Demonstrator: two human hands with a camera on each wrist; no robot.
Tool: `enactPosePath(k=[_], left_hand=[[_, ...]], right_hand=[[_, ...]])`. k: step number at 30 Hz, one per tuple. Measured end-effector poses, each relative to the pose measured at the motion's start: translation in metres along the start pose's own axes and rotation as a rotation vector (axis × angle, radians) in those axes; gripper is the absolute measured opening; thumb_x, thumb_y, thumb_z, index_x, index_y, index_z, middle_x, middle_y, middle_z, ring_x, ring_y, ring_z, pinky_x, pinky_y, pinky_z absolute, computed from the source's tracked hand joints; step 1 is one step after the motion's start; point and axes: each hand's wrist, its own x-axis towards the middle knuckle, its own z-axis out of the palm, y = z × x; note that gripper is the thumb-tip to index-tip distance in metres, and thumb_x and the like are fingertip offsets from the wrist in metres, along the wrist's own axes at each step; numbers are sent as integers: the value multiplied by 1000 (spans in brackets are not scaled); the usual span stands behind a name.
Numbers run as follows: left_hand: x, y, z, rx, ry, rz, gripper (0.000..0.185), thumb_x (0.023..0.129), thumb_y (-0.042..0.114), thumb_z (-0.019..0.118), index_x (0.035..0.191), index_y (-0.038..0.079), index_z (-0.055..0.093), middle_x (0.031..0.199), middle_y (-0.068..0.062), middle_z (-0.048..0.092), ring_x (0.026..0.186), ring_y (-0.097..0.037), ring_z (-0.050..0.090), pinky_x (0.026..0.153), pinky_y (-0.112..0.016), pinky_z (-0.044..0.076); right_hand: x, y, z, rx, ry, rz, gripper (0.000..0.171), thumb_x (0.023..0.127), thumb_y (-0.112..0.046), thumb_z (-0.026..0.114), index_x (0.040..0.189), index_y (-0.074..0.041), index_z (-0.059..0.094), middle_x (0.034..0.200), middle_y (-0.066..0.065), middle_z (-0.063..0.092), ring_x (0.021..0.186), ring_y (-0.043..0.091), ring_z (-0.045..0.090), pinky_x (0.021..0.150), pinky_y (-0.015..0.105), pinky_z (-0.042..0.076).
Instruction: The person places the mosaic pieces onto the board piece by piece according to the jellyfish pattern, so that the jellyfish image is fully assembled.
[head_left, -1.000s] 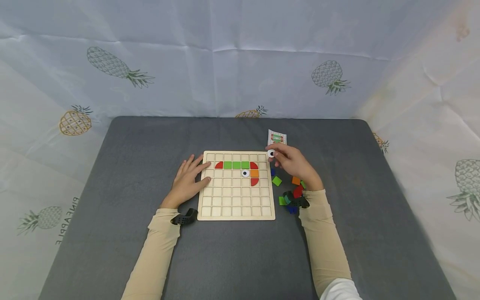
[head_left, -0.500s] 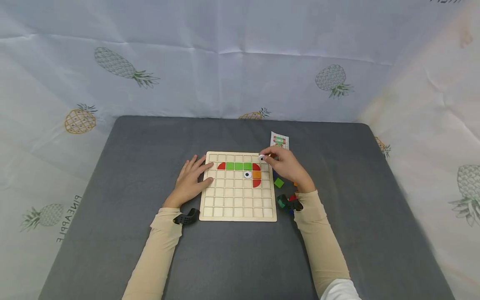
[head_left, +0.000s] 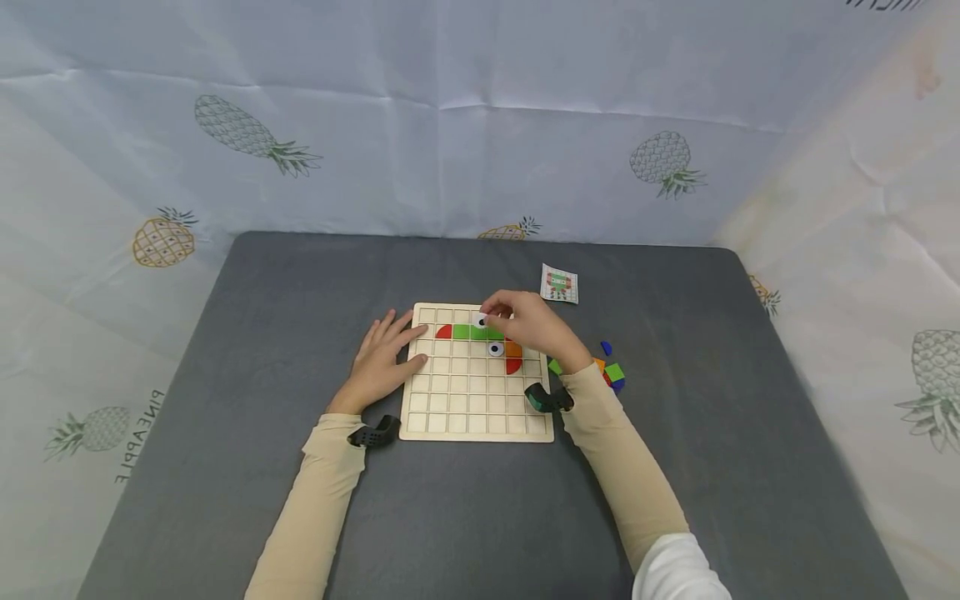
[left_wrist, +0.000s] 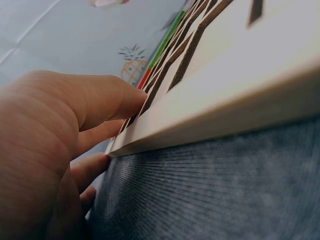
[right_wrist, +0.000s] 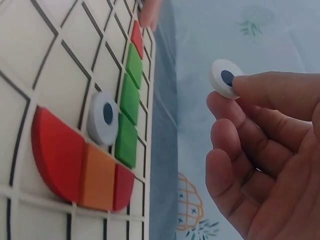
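My right hand (head_left: 532, 325) pinches a round white eye piece (right_wrist: 220, 80) with a dark pupil between thumb and fingers, held above the upper part of the gridded wooden board (head_left: 457, 427). In the board's cells lie a row of green squares (right_wrist: 131, 102), rounded red pieces (right_wrist: 55, 155), an orange square (right_wrist: 97, 175) and another eye piece (head_left: 496, 349). The red piece at the row's right end is mostly covered by my right hand in the head view. My left hand (head_left: 375, 362) rests at the board's left edge, fingers spread, thumb and index fingertip touching the rim.
Behind the board lies a small picture card (head_left: 559, 285) with a coloured grid pattern. Loose pieces, among them a green square (head_left: 615, 372) and a blue piece (head_left: 606, 347), lie right of the board, partly behind my right forearm. The grey table (head_left: 465, 517) meets a pineapple-print cloth.
My right hand has carried the eye piece leftward from the board's upper right corner to above the green row. More loose pieces show beside the forearm. My left hand stays put.
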Motion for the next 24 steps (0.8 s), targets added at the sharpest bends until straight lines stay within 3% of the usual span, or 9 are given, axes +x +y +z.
enactPosePath(k=[7, 13, 24], left_hand=[[1, -1, 1, 12, 5, -2, 56, 98, 30, 65, 151, 17, 51, 168, -12, 27, 160, -33, 6, 131, -52, -3], [2, -1, 1, 7, -5, 2, 56, 99, 31, 64, 151, 17, 50, 168, -12, 26, 160, -33, 6, 131, -52, -3], [0, -2, 0, -1, 4, -8, 56, 98, 30, 65, 151, 17, 51, 168, -11, 27, 160, -32, 6, 132, -50, -3]], right_hand=[[17, -5, 17, -102, -74, -9, 17, 102, -18, 62, 110, -9, 74, 100, 6, 73, 79, 16, 62, 68, 27, 53], [24, -7, 27, -148, -127, 20, 16, 101, -14, 62, 111, -8, 72, 102, 6, 73, 82, 15, 64, 72, 27, 52], [32, -8, 41, -253, -191, 36, 11, 99, -17, 64, 102, -14, 75, 97, 1, 73, 76, 13, 57, 70, 25, 48]])
